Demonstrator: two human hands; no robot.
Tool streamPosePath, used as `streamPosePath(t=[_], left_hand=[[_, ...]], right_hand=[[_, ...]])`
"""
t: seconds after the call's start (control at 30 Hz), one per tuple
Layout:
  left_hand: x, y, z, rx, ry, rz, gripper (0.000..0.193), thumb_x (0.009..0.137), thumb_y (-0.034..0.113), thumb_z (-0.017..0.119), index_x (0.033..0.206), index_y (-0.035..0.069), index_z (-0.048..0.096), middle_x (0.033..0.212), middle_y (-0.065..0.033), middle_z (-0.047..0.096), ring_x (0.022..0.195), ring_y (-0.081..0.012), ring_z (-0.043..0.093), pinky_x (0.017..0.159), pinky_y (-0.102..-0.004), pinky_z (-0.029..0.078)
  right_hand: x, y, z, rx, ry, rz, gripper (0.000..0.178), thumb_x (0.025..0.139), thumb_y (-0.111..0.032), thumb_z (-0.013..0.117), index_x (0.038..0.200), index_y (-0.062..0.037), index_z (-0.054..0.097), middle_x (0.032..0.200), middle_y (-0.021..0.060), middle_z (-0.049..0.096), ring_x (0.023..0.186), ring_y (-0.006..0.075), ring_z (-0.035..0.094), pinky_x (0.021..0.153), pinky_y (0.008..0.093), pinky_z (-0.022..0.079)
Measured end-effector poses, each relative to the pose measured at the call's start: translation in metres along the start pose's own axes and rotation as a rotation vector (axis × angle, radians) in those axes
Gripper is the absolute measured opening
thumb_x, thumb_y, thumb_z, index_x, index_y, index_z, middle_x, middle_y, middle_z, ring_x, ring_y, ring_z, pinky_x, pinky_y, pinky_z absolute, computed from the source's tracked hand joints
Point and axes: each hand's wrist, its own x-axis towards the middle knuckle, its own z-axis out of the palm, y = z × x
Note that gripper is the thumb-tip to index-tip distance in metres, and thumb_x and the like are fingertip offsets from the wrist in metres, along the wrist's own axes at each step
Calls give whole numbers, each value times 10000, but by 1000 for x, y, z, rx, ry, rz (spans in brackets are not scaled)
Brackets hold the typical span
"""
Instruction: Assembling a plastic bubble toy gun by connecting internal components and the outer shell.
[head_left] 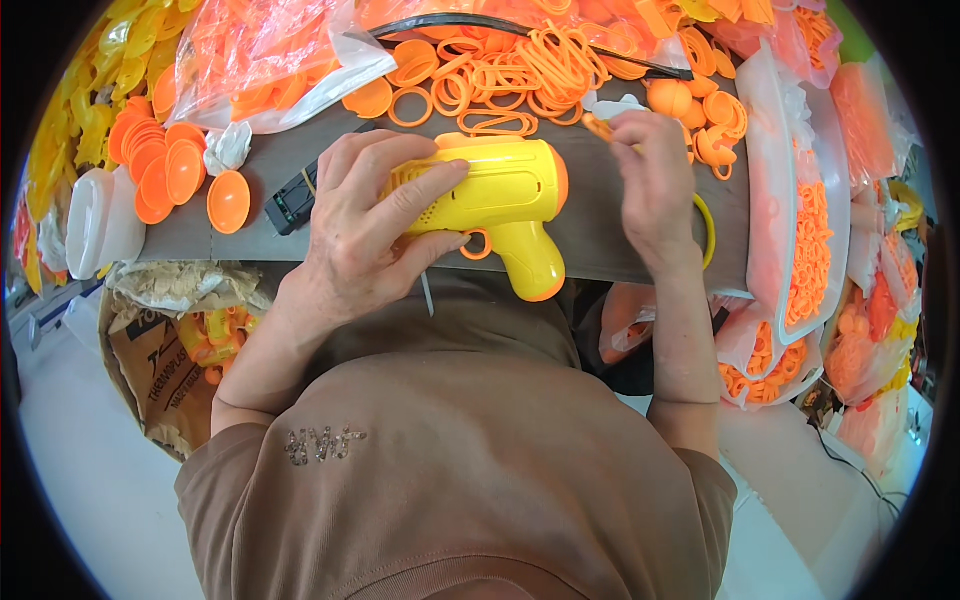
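Observation:
My left hand [365, 215] is closed round the front part of a yellow toy gun [510, 185], thumb below and fingers over the top. The toy gun lies on its side above the bench's near edge, its grip pointing toward me. An orange trigger [478, 245] shows by my left thumb, and orange trim caps the rear end. To the right, apart from the toy gun, my right hand [655, 185] pinches a small orange piece [597, 127], mostly hidden by the fingers. A yellow ring-shaped part [709, 232] shows behind my right wrist.
Orange oval loops [560, 70] and rings heap at the back of the bench [620, 235]. Orange cups [228, 202] and a black device [292, 203] lie left. Bins of small orange parts [812, 250] line the right. A paper sack [150, 350] stands below left.

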Motion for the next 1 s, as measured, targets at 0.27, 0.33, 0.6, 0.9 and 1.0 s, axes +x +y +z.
streamPosePath(t=[0.27, 0.33, 0.6, 0.9, 1.0], left_hand=[[-5, -10, 8, -74, 79, 80, 478, 582, 154, 779, 1014, 8, 635, 998, -104, 609, 903, -274, 571, 794, -395, 443], [-6, -10, 9, -93, 108, 80, 471, 582, 149, 783, 1004, 1, 637, 993, -105, 612, 902, -281, 581, 777, -382, 455], [-8, -12, 12, -115, 123, 70, 475, 584, 150, 783, 1010, -1, 639, 987, -107, 611, 908, -278, 584, 774, -364, 464], [-10, -17, 12, -63, 66, 168, 438, 616, 147, 761, 1043, 105, 676, 1036, -113, 580, 921, -284, 557, 760, -380, 461], [-10, -17, 12, -49, 38, 175, 430, 623, 146, 758, 1045, 118, 681, 1056, -115, 570, 931, -287, 548, 755, -386, 457]], right_hand=[[21, -69, -9, 464, -61, 379, 37, 909, -3, 501, 918, -5, 536, 809, 46, 555, 708, 107, 521, 640, 237, 441], [25, -79, -3, 375, -204, 152, 59, 856, 21, 548, 906, -6, 559, 778, 73, 552, 673, 160, 547, 603, 271, 447], [31, -91, 9, 74, -218, -42, 221, 688, 86, 587, 879, -25, 578, 778, 93, 508, 689, 260, 547, 584, 345, 449], [28, -90, 13, -98, -221, -127, 270, 632, 46, 587, 887, -44, 588, 793, 70, 481, 717, 245, 524, 590, 351, 438], [26, -88, 12, -91, -184, -112, 256, 665, 39, 596, 909, -38, 588, 819, 72, 505, 726, 236, 532, 601, 335, 442]])
